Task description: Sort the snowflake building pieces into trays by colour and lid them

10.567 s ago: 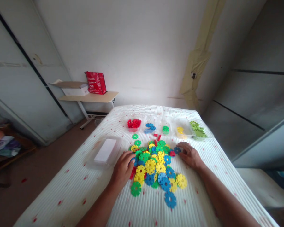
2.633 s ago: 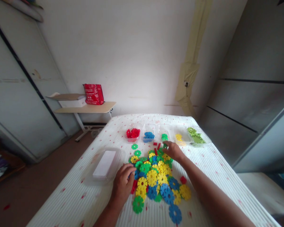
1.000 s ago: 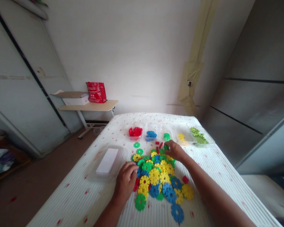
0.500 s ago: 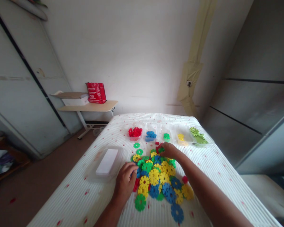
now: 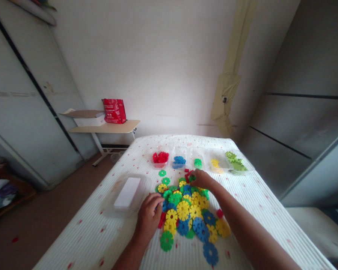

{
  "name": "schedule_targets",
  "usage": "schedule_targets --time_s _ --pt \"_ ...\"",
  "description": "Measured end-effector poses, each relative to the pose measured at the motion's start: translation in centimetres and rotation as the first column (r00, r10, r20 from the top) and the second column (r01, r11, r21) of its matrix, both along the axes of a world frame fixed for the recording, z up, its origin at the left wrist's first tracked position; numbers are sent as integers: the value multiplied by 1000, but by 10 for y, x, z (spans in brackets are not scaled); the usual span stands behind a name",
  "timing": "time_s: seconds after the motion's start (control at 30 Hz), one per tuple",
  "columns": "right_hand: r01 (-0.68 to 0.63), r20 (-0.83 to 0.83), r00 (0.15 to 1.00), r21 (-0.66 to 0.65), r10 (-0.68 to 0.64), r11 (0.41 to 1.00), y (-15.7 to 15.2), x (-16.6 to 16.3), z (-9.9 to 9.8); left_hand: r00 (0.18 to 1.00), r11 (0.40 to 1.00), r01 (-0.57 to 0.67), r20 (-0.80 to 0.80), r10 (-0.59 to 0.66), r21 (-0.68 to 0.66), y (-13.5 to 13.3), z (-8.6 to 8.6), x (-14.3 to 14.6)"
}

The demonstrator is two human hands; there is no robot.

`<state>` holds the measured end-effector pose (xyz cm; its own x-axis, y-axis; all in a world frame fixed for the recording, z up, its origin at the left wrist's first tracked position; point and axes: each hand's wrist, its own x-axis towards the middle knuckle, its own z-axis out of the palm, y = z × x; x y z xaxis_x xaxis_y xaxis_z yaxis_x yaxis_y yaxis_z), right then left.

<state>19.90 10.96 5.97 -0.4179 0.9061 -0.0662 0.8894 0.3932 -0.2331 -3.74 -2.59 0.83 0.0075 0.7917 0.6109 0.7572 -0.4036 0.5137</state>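
A heap of plastic snowflake discs (image 5: pixel 183 210) in yellow, blue and green, with some red pieces among them, lies on the tablecloth before me. At its far edge, my right hand (image 5: pixel 202 179) pinches a green disc (image 5: pixel 192 178) beside a red piece (image 5: pixel 187 176); the fingers partly cover it. My left hand (image 5: pixel 150 210) rests at the heap's left side, fingers loosely bent and thumb apart, with nothing visible in it. Its fingertips are next to blue and green discs.
Along the back stand clear tubs with red pieces (image 5: pixel 160 157), blue discs (image 5: pixel 179 160), green discs (image 5: pixel 198 162), yellow pieces (image 5: pixel 215 163) and light-green pieces (image 5: pixel 236 162). A clear lid-like tray (image 5: pixel 143 187) holding a white slab (image 5: pixel 127 192) lies left. Beyond is a side table (image 5: pixel 121 127) with a red bag (image 5: pixel 114 111).
Both hands stay in nearly the same places, and the heap and tubs look unchanged. The view has shifted only very slightly.
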Motion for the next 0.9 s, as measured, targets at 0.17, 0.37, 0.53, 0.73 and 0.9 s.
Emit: schedule_targets --time_s 0.17,0.37,0.53,0.73,0.9 --pt "0 3 1000 11 0 1000 -3 -1 3 1000 1000 -6 -1 6 1 -1 3 1" --pt "16 -12 1000 57 -16 998 -15 -2 11 1000 1000 -1 3 1 -1 -1 3 1" --pt "7 -40 999 161 -1 987 -19 3 34 1000 1000 -3 8 3 -11 -1 3 1" --pt "155 64 981 316 -184 936 9 6 74 1000 1000 -3 -6 3 -15 -1 3 1" --pt "140 67 983 318 -169 938 22 1 79 1000 1000 -9 -11 9 -22 -2 4 0"
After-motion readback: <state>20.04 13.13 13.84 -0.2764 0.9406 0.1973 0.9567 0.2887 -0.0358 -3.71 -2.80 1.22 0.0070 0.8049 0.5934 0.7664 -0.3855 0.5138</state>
